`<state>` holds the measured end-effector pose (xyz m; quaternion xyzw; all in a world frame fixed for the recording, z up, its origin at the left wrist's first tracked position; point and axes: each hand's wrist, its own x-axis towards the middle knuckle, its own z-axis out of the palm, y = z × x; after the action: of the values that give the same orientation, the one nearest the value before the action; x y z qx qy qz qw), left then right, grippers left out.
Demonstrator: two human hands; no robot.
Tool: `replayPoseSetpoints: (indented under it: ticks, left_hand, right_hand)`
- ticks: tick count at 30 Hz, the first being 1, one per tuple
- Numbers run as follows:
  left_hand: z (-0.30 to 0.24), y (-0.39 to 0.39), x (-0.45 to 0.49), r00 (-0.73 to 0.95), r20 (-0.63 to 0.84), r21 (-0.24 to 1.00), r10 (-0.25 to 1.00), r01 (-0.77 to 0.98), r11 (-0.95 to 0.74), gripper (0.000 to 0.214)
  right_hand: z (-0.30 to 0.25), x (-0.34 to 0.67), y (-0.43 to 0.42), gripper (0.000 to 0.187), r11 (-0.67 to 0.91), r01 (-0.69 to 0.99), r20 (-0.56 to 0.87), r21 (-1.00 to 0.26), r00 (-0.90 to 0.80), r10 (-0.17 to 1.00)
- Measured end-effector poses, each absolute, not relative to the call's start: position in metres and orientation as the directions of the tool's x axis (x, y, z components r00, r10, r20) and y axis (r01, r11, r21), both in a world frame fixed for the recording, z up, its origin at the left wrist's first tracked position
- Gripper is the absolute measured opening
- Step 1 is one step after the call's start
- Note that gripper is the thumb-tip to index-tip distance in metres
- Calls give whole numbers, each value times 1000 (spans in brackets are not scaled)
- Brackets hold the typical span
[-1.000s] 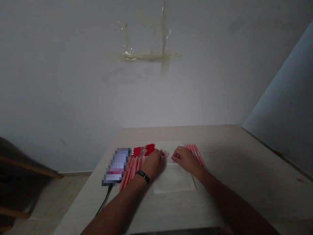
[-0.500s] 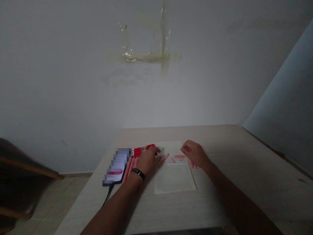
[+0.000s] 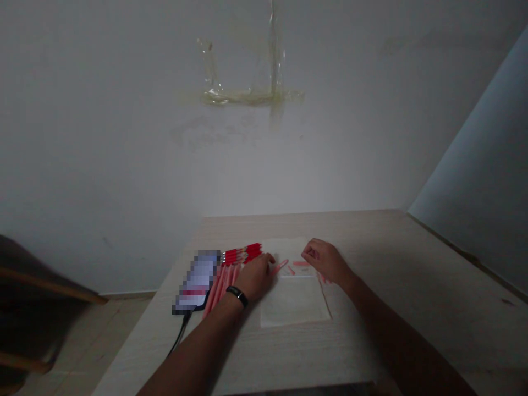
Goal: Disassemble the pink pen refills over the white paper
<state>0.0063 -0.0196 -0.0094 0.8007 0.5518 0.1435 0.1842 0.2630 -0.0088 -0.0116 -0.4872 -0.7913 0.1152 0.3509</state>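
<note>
My left hand [image 3: 256, 276], with a black band at its wrist, is closed at the near end of a slanted pink stick [image 3: 281, 266]; its bent fingers hide that end. Across a translucent plastic sleeve [image 3: 295, 308] from it, my right hand [image 3: 325, 259] is held in a pinch. Whatever its fingertips hold, if anything, is too small to make out. Small pink pieces [image 3: 302, 263] lie on the upper part of the sleeve between the hands. More pink bits show below my right hand, partly covered by it.
Left of my left hand lie several pink tubes [image 3: 220, 286] and, behind them, several red pen-like sticks [image 3: 241, 254] with silver ends. A phone [image 3: 198, 280] with a cable [image 3: 179, 333] lies beside them. The wall [image 3: 330, 176] meets the table's [image 3: 363, 352] back edge.
My left hand has moved right, off the red sticks, and its fingers have closed by the slanted pink stick, which has shifted slightly right. My right hand has barely moved.
</note>
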Motion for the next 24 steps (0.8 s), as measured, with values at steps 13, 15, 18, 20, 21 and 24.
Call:
replayPoseSetpoints:
  ticks: [13,15,18,20,21,24]
  left_hand:
    - [-14,-19,10,371,90,526,924,770,-361,28]
    - [-16,-19,10,373,107,516,922,771,-372,30]
    - [-18,-18,9,355,150,512,923,771,-380,29]
    - [-17,-16,7,331,171,517,928,772,-370,29]
    - [-15,-15,6,323,176,518,930,773,-366,29]
    - [-7,-11,0,315,226,504,922,772,-387,22]
  right_hand:
    - [-7,259,-11,11,481,696,418,-534,-277,865]
    - [-7,259,-11,11,480,692,418,-539,-275,866]
    - [-7,260,-12,11,480,694,413,-536,-281,866]
    - [-8,264,-12,11,478,692,403,-541,-286,870]
    - [-9,266,-12,12,475,690,391,-546,-291,873]
    - [-11,275,-9,15,464,696,349,-549,-313,883]
